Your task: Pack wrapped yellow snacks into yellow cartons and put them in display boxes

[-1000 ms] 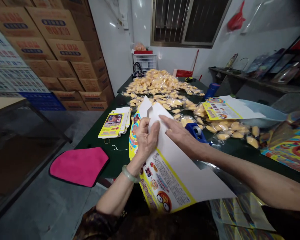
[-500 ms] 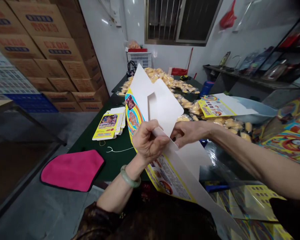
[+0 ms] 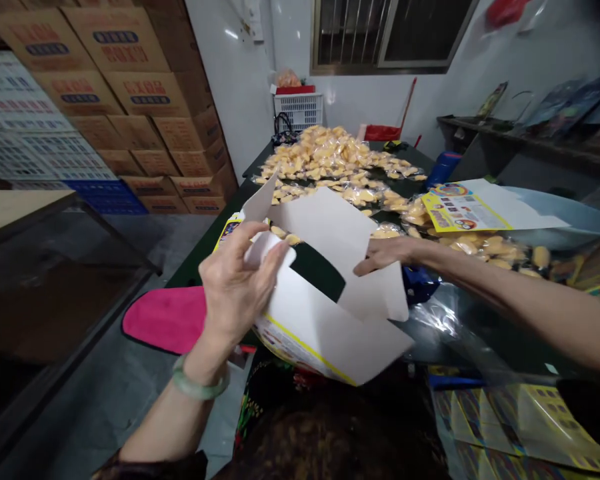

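A printed carton (image 3: 310,307), white inside with yellow edging outside, stands opened out into a hollow shape near my body. My left hand (image 3: 237,280), with a green bangle at the wrist, grips a white flap at its left side between thumb and fingers. My right hand (image 3: 387,253) holds the carton's far right wall, its fingertips partly behind the card. Through the hollow, the dark green table (image 3: 315,270) shows. Beyond the carton lies a heap of wrapped yellow pieces (image 3: 330,150).
A flat printed carton (image 3: 465,207) rests over a light blue basin (image 3: 565,210) at right. A pink cloth (image 3: 167,320) hangs at the table's left edge. Stacked brown boxes (image 3: 135,87) stand at left. More printed cartons (image 3: 525,427) lie at lower right.
The carton has gone from folded flat to opened out and sits lower. My left hand has moved left, away from my right hand. The view has shifted somewhat.
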Available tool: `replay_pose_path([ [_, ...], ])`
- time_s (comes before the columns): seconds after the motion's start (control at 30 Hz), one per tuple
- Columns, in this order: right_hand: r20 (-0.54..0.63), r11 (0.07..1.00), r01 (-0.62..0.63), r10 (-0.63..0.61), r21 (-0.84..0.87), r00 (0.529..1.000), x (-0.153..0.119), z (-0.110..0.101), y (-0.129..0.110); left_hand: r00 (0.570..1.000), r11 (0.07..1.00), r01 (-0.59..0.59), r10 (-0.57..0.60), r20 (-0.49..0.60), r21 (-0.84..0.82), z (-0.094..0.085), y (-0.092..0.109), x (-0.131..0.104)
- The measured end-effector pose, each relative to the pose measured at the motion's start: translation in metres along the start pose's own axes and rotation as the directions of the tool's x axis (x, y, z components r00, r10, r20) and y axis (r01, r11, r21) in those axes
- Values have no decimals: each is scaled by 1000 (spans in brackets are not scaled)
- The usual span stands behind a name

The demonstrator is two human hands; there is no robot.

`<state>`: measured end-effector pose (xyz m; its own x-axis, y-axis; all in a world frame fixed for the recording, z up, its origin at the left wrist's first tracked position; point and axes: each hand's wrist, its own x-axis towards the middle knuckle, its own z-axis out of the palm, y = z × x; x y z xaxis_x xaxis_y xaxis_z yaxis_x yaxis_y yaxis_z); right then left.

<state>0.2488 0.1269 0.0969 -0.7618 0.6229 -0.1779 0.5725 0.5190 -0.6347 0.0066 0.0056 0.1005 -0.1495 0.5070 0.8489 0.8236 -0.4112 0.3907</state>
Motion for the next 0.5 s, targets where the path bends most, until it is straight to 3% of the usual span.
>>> replay_pose_path([
  [0.07, 32, 999, -25, 24, 28, 999, -9, -3, 6, 982, 962, -20, -31, 184, 272, -13, -13, 8],
  [0.1, 30, 999, -25, 24, 36, 999, -11, -3, 6, 948, 918, -47, -84, 308, 394, -14, -18, 12],
  [0.2, 35, 994, -12, 8, 113, 999, -11, 7, -1, 740, 790, -180, -284, 609, 586, -3, -26, 20],
  [0.27, 78, 971, -28, 10, 237, 997, -9, 16, -4, 620, 768, -261, -331, 711, 585, 8, -25, 22],
  [0.3, 93, 948, -50, 21, 315, 995, -10, 21, -4, 580, 763, -294, -336, 742, 576, 12, -23, 22],
  [0.4, -39, 789, -47, 90, 613, 995, -22, 38, 5, 515, 733, -357, -362, 777, 579, 12, -20, 20],
  [0.43, -150, 715, 13, 129, 699, 980, -30, 46, 8, 521, 721, -351, -379, 765, 597, 8, -21, 19],
  [0.5, -379, 600, 186, 213, 778, 900, -46, 68, 13, 552, 715, -298, -411, 725, 633, 1, -26, 16],
])
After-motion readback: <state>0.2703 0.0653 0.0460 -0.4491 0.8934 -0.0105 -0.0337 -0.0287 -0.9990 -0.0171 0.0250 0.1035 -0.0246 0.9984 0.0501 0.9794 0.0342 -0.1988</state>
